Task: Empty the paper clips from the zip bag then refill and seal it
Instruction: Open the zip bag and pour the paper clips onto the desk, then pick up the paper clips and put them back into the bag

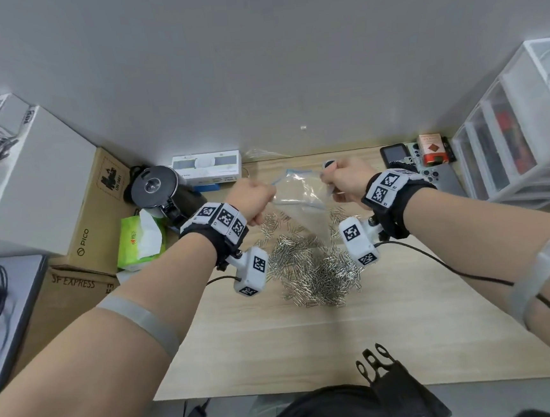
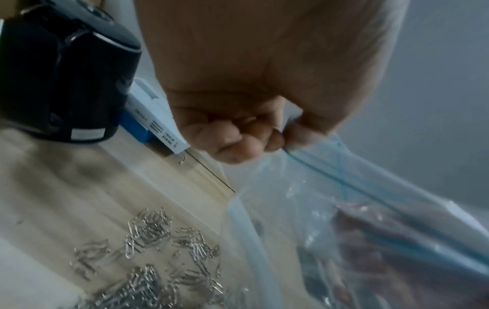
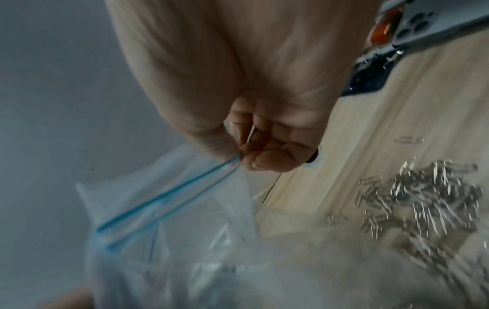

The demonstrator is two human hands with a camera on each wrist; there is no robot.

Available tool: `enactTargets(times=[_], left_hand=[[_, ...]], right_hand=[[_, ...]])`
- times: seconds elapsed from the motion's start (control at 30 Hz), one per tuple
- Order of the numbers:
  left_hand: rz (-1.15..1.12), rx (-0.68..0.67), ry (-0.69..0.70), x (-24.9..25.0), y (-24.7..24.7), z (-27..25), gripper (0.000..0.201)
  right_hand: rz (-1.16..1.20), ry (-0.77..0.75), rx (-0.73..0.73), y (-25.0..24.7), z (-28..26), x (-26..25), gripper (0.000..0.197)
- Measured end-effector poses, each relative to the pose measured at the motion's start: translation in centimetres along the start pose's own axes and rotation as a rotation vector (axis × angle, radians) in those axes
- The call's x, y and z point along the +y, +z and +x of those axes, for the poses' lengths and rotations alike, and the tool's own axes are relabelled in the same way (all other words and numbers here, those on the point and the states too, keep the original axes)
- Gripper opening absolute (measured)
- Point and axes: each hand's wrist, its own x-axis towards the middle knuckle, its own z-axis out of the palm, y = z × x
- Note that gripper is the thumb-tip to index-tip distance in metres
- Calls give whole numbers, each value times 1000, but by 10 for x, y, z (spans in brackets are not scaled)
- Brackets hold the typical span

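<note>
A clear zip bag (image 1: 300, 189) with a blue zip strip hangs in the air above the wooden table (image 1: 312, 344). My left hand (image 1: 254, 198) pinches its left corner, and my right hand (image 1: 344, 180) pinches its right corner. In the left wrist view the fingers (image 2: 238, 142) clamp the bag (image 2: 344, 209) right at the blue strip. The right wrist view shows the thumb and fingers (image 3: 264, 154) gripping the other end of the strip on the bag (image 3: 164, 209). A heap of silver paper clips (image 1: 312, 265) lies on the table under the bag. The bag looks empty.
A black round device (image 1: 159, 192), a white box (image 1: 207, 171) and a green tissue pack (image 1: 139, 236) stand at the left. Cardboard boxes (image 1: 97, 207) sit beyond the table's left edge. Phones (image 1: 437, 174) and clear drawers (image 1: 512, 127) are at the right. A black clip (image 1: 377, 362) lies at the front.
</note>
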Motion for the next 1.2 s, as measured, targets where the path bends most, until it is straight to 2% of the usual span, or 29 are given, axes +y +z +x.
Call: enactTargets(times=[0.1,0.17,0.2,0.27,0.33,0.4,0.5,0.57,0.63,0.7,0.77,0.83,0.97,1.07,1.17,1.2], left_hand=[[129,49,-67,4,-8,0,14],[421,10,-53,10,-15,-1,21],[541,15,-25,15,-19,-1,22],[587,34,36,24,-22,-1,20],[369,17,102,28,-24,1,15],[107,3,186,27,-26,5,20],[-78,33,351,20,-23,6,33],[-59,-1,459,13,-19,5,71],[70,-104,538,7,-16,4,112],[234,-134,589,2,-15,7,136],[371,-85,610,0,-12,8,145],[427,-8,616,-1,-8,8,140],[322,52,642,3,-3,5,97],[360,66,637,6,-6,3,78],[408,59,606,0,-11,5,71],[428,52,590,-4,-12,6,71]], right_hand=[[-413,-171,-2,-8,-1,-4,12],[-695,-277,14,-12,-1,-8,15],[-775,-312,18,-13,-1,-9,20],[-849,-316,-5,-14,0,-10,24],[-796,-249,-84,-13,-1,-7,24],[-628,-160,-195,-8,-5,-5,26],[-338,-114,-229,1,-9,-8,29],[-173,-92,-234,6,-8,-10,26],[-78,-61,-256,8,-9,-12,23],[-43,-43,-294,9,-10,-11,27],[-16,-29,-305,9,-9,-8,32],[0,-17,-311,10,-5,-3,34],[-19,30,-335,14,-3,3,32],[-32,54,-285,12,-2,7,25],[-15,104,-266,10,2,13,15],[-8,125,-257,8,3,16,19]])
